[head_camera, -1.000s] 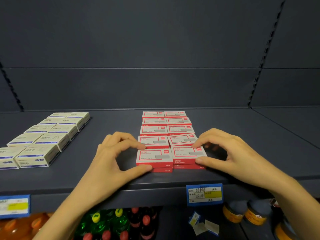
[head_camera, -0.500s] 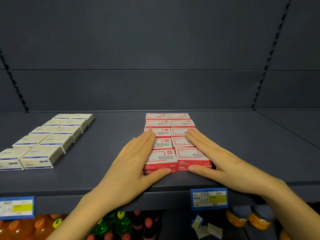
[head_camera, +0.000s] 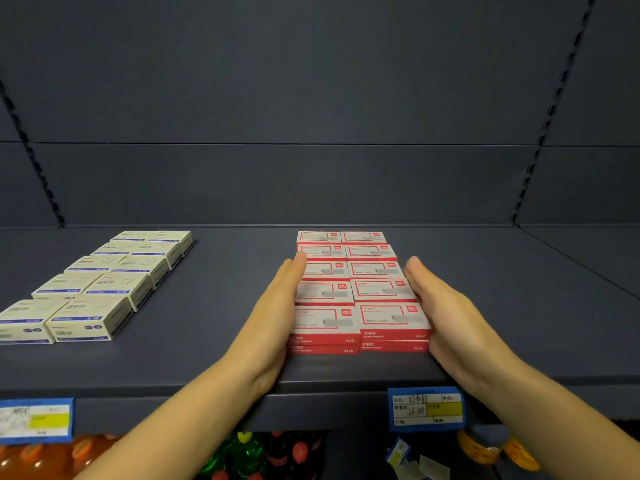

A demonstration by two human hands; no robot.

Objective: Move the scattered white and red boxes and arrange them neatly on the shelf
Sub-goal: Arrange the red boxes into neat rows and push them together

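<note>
On the shelf (head_camera: 214, 327), red boxes (head_camera: 356, 292) pressed between left hand (head_camera: 273, 323) and right hand (head_camera: 450, 317), fingers (head_camera: 292, 273) held straight, white boxes (head_camera: 104, 285) well apart.

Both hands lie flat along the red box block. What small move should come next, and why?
Probably a gentle inward squeeze: the left hand and right hand flank the red boxes, held flat against their sides, yet the box edges look slightly uneven, so pressing should square them.

red-white boxes (head_camera: 358, 292), dark grey shelf (head_camera: 214, 341)
</note>
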